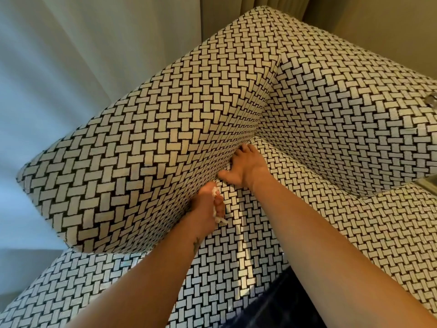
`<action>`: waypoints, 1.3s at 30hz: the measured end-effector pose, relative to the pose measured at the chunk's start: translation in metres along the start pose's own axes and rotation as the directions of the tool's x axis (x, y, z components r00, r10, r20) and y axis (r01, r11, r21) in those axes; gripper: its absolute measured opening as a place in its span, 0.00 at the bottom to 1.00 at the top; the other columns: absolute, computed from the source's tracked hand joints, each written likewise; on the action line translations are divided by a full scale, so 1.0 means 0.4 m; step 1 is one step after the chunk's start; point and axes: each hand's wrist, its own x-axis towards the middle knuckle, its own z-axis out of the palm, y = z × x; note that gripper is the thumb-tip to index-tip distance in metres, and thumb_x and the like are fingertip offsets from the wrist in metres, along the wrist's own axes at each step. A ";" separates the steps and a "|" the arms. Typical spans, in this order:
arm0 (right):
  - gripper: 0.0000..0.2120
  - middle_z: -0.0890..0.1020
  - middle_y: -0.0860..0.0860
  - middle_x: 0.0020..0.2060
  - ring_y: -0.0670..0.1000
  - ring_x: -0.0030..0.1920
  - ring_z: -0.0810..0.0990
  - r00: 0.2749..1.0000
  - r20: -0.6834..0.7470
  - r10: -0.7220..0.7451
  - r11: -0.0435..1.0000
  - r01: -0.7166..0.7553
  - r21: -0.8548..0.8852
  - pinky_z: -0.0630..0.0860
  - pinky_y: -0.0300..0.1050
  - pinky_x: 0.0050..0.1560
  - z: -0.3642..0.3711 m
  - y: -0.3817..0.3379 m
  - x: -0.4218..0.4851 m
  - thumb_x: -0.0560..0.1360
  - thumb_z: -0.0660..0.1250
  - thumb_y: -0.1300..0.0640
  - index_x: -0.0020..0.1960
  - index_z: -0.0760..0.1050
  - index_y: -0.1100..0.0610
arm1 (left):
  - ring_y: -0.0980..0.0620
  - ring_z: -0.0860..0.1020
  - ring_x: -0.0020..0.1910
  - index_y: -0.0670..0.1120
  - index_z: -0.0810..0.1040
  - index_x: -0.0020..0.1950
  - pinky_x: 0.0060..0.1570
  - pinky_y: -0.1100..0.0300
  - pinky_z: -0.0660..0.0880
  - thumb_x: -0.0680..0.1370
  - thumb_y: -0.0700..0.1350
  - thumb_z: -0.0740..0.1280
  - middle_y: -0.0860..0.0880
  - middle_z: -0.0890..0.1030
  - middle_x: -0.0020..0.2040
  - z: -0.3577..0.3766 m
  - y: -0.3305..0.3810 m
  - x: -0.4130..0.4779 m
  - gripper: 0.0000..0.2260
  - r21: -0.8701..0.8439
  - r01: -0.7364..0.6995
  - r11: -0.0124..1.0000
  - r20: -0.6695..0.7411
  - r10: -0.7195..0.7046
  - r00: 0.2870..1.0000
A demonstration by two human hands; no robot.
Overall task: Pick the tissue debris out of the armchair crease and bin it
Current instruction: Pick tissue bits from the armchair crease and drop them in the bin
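An armchair (pixel 151 143) in black-and-white woven-pattern fabric fills the view. My left hand (pixel 208 204) rests at the crease between the left arm and the seat cushion, closed around crumpled white tissue debris (pixel 216 209) that sticks out above and below my fingers. My right hand (pixel 246 166) lies a little farther back along the same crease, fingers spread and pressed against the arm's inner side, with the fingertips pushed into the gap. Whatever lies deeper in the crease is hidden. No bin is in view.
The seat cushion (pixel 236 256) stretches toward me, with the backrest (pixel 343 110) at the right. Pale curtains (pixel 71 55) hang behind and to the left of the chair. A small shiny object (pixel 431 100) sits at the right edge on the backrest.
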 end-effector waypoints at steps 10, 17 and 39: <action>0.30 0.51 0.52 0.82 0.61 0.80 0.35 0.990 0.136 -0.024 0.970 -0.010 0.241 0.27 0.70 0.72 -0.008 0.005 -0.004 0.76 0.51 0.31 0.75 0.69 0.39 | 0.55 0.58 0.17 0.49 0.65 0.33 0.21 0.68 0.54 0.82 0.47 0.59 0.52 0.63 0.21 0.001 -0.001 -0.008 0.17 0.008 -0.027 1.000 0.007 0.027 1.000; 0.36 0.41 0.54 0.82 0.61 0.78 0.27 0.979 0.206 0.009 0.948 -0.074 0.310 0.25 0.69 0.71 -0.009 -0.029 -0.013 0.77 0.52 0.30 0.81 0.58 0.43 | 0.56 0.61 0.17 0.48 0.65 0.33 0.19 0.70 0.57 0.83 0.48 0.55 0.52 0.65 0.21 -0.004 0.003 -0.017 0.18 -0.019 -0.015 1.000 0.071 0.016 0.997; 0.37 0.38 0.55 0.81 0.63 0.76 0.26 0.954 0.295 0.048 0.966 -0.120 0.229 0.29 0.75 0.70 -0.030 -0.055 -0.020 0.76 0.58 0.29 0.80 0.57 0.41 | 0.53 0.61 0.17 0.46 0.67 0.33 0.23 0.68 0.56 0.84 0.49 0.53 0.50 0.65 0.21 0.009 0.017 -0.040 0.19 -0.045 0.062 0.997 0.005 -0.061 0.998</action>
